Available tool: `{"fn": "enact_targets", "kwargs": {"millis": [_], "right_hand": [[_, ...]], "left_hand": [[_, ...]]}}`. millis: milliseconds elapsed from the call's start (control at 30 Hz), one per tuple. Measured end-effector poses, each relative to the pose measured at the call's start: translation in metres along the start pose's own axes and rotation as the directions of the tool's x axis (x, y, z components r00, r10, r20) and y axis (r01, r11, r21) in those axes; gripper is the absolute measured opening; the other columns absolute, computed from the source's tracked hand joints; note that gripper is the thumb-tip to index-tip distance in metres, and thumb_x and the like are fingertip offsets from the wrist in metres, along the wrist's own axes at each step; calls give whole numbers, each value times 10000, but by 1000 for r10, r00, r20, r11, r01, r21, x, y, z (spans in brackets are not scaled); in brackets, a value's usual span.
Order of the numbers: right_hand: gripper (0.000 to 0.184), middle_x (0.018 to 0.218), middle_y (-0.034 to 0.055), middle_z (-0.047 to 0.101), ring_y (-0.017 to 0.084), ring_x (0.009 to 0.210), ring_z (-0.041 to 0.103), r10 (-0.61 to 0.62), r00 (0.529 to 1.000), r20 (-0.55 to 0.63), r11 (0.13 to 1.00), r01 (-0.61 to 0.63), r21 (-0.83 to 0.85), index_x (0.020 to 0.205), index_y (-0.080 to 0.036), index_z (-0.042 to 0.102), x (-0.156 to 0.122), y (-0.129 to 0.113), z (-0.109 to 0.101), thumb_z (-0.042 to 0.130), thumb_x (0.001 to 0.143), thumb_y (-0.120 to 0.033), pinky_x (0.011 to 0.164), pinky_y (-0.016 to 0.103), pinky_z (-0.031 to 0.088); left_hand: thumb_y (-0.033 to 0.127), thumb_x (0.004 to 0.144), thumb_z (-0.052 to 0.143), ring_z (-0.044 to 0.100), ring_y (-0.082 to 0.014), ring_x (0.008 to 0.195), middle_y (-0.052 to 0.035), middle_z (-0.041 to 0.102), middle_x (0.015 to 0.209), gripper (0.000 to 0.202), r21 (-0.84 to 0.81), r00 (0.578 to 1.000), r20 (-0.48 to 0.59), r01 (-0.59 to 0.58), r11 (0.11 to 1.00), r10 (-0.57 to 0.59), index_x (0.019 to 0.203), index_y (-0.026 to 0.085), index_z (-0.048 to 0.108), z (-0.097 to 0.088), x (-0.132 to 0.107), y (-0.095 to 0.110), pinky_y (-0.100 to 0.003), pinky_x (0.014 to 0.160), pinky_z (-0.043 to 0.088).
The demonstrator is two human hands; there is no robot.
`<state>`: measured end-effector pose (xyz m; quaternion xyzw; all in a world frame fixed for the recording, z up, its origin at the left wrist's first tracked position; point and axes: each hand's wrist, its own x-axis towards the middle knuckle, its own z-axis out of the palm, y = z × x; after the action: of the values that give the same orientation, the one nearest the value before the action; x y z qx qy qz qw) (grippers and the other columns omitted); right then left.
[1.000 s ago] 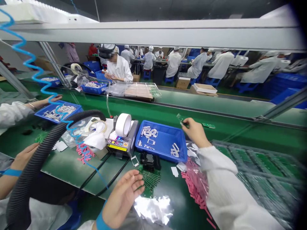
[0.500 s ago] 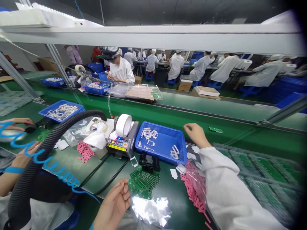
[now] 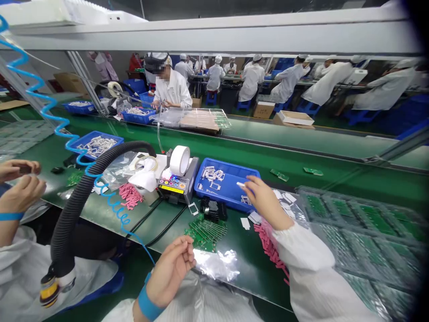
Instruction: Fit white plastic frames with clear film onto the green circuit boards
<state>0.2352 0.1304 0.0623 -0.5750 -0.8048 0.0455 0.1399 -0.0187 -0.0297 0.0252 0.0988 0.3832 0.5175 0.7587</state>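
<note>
My right hand [image 3: 264, 201] reaches over the near right corner of a blue tray [image 3: 231, 166] and pinches a small white piece [image 3: 240, 184] between thumb and fingers. The tray holds several small white frame parts [image 3: 212, 173]. My left hand [image 3: 172, 268], with a blue wristband, hovers low at the table's near edge with its fingers curled together. Its fingertips sit by a crinkled clear plastic film [image 3: 216, 264]; whether they hold anything is unclear. A green circuit board panel [image 3: 205, 232] lies just beyond that hand, in front of a small black part [image 3: 213, 209].
A tape dispenser [image 3: 177, 184] with a white roll [image 3: 180, 160] stands left of the tray. Pink strips [image 3: 268, 243] lie under my right forearm. Clear trays of green boards [image 3: 351, 219] fill the right. A black hose [image 3: 83, 197] and a co-worker's hands [image 3: 20, 188] are at left.
My right hand came back from the belt beyond the tray to the tray's near corner, now pinching a white piece. My left hand drew off the green board and curled. The view shifted.
</note>
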Motion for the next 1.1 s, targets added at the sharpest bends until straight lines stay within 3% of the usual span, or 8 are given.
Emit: {"fn": "enact_targets", "kwargs": {"millis": [133,267,367,467,533,600,833,1100], "right_hand": [[301,791,10,647,112,730,595,-344,924,165,926,305,221,861,-194,645,-54,-61,1,367,959,-256,691,205,465],[351,715,18,590,112,650,530,-642,729,240,745,518,420,799,-173,666,-90,-107,23,392,955,-326,577,200,405],[449,716,24,567,111,643,519,-689,700,189,671,517,531,767,-164,674,-96,-112,32,372,937,-449,563,202,401],[433,786,24,588,111,692,568,-597,794,113,696,442,566,861,-186,676,-88,-95,38,440,875,-549,609,195,450],[374,873,50,610,149,790,602,-372,927,46,843,317,434,944,-189,648,-76,-76,45,475,877,-514,688,246,484],[311,926,96,616,213,856,613,-151,988,-30,946,153,286,980,-164,613,-64,-56,57,479,897,-432,717,334,494],[119,825,50,692,233,732,672,-81,995,-60,979,91,181,895,-192,598,-43,-23,88,545,850,-288,591,332,517],[284,852,69,722,244,753,691,-108,962,-251,965,162,206,856,-209,650,-47,-31,43,450,881,-409,672,363,543]], "left_hand": [[301,823,593,628,-143,700,-65,649,846,205,176,987,115,88,980,-110,957,146,607,3,1,-8,-292,668,479],[481,792,589,658,-176,592,-60,657,734,356,243,922,252,235,941,-295,909,145,602,0,6,-22,-255,492,467],[512,770,600,620,-137,489,-76,650,626,417,242,852,351,319,916,-389,830,101,633,-7,9,-27,-200,424,414],[444,736,674,595,-98,492,-99,669,686,378,158,846,375,344,925,-379,835,80,666,-10,6,-23,-181,451,410],[370,718,715,613,-99,556,-96,675,743,344,103,867,339,352,931,-365,913,88,679,-11,3,-17,-191,527,448],[327,727,716,634,-111,628,-96,676,766,341,72,891,294,341,937,-347,969,90,681,-15,0,-12,-212,622,477],[307,799,631,630,-141,650,-66,647,767,279,42,973,108,198,979,-201,1004,123,675,-44,-12,0,-236,572,468],[201,844,568,602,-92,584,-35,669,801,424,-198,981,-191,-68,978,30,1263,217,508,-139,-45,27,-198,547,469]]}}
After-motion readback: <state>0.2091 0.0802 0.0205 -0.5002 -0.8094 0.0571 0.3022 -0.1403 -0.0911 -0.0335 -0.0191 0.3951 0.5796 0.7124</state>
